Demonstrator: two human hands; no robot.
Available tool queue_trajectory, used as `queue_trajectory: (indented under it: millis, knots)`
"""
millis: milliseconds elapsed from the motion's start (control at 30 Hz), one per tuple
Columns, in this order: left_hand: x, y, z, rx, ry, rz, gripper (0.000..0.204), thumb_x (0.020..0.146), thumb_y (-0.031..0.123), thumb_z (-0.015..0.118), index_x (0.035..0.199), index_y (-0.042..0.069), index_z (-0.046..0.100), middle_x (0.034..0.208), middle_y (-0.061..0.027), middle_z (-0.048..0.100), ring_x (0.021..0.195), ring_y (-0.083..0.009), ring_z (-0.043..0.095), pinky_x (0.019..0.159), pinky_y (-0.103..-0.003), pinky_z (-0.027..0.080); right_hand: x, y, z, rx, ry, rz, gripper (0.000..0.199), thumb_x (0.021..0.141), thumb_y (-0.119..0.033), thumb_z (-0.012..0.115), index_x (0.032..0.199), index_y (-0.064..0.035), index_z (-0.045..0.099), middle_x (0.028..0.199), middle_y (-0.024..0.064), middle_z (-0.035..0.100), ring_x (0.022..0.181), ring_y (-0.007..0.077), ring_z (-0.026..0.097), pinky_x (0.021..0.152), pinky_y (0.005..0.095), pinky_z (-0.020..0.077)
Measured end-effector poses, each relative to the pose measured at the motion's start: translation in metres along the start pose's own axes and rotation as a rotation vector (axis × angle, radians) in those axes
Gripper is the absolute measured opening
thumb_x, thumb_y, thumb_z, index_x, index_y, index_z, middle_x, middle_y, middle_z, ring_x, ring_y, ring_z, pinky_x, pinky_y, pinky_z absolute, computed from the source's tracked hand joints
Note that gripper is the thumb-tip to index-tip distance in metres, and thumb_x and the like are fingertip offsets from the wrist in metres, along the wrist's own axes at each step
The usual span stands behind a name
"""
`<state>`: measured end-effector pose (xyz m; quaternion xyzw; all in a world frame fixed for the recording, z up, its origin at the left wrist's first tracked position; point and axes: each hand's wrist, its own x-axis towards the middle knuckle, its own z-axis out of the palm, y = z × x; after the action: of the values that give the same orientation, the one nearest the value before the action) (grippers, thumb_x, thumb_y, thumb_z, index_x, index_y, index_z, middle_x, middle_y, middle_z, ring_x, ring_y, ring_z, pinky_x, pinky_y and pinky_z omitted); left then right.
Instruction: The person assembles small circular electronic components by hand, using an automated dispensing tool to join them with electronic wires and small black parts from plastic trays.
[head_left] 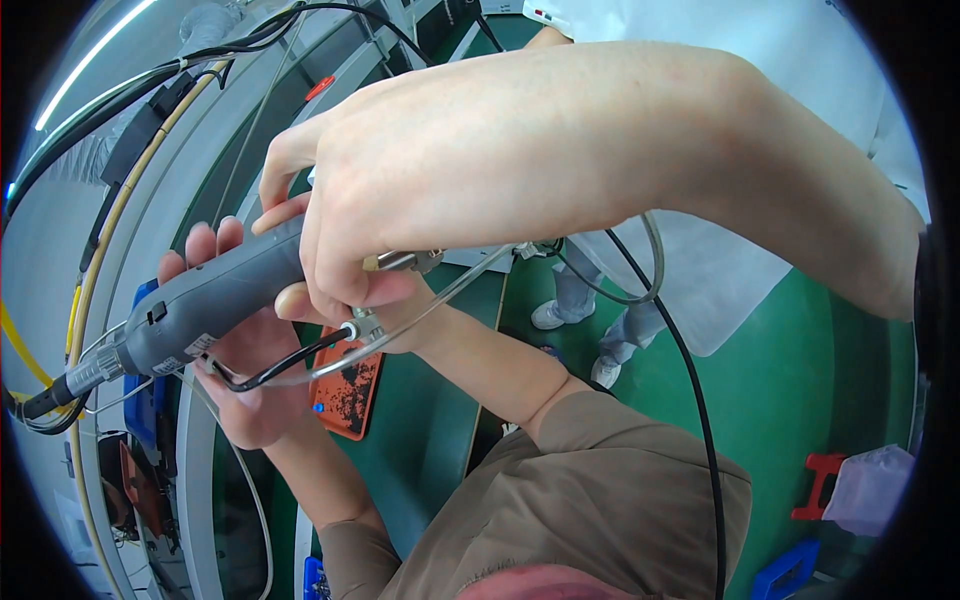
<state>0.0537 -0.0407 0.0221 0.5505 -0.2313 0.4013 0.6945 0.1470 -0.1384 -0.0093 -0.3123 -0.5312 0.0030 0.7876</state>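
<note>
A grey in-line electric screwdriver (215, 285) lies slanted in front of me, its metal tip end to the right. My left hand (255, 385) is palm up beneath its body, fingers curling up its far side. My right hand (408, 302) is at the front end, with one digit pressed to the body. Its other fingers are mostly hidden by another person's hand (345, 200), which reaches across from the right and grips the front. Beside the right hand are a metal fitting (365, 326) with a black hose and a clear tube (455, 285).
An orange tray (347, 390) with dark pieces stands on the green bench (430, 470). Frame rails with cables and a yellow hose (140, 195) run along the left. A person in a white coat (690, 270) stands across. A black cable (690, 370) hangs at right, near a red stand (820, 487).
</note>
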Motion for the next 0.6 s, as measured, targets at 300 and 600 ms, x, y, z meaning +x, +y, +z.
queue_trajectory:
  millis: [300, 600]
  knots:
    - [0.016, 0.0, -0.022, 0.031, -0.079, -0.077, 0.092, 0.078, 0.029, 0.089, 0.152, 0.014, 0.037, 0.146, -0.0147, 0.052, 0.135, -0.0394, 0.05, 0.114, -0.055, 0.041, -0.002, 0.0, 0.001, 0.082, 0.058, 0.032, 0.042, 0.095, -0.029, 0.074, 0.131, -0.0141, 0.06, 0.135, 0.0069, 0.057, 0.122, 0.0235, 0.054, 0.104, 0.0402, 0.0425]
    - [0.019, -0.009, -0.026, -0.071, -0.084, -0.006, 0.079, 0.076, 0.022, 0.09, 0.142, 0.021, 0.047, 0.147, -0.0101, 0.052, 0.13, -0.042, 0.055, 0.112, -0.057, 0.045, 0.004, 0.0, -0.001, -0.198, 0.02, -0.082, 0.051, 0.094, -0.036, 0.074, 0.136, -0.0138, 0.057, 0.128, 0.0068, 0.061, 0.124, 0.0238, 0.057, 0.106, 0.041, 0.0405]
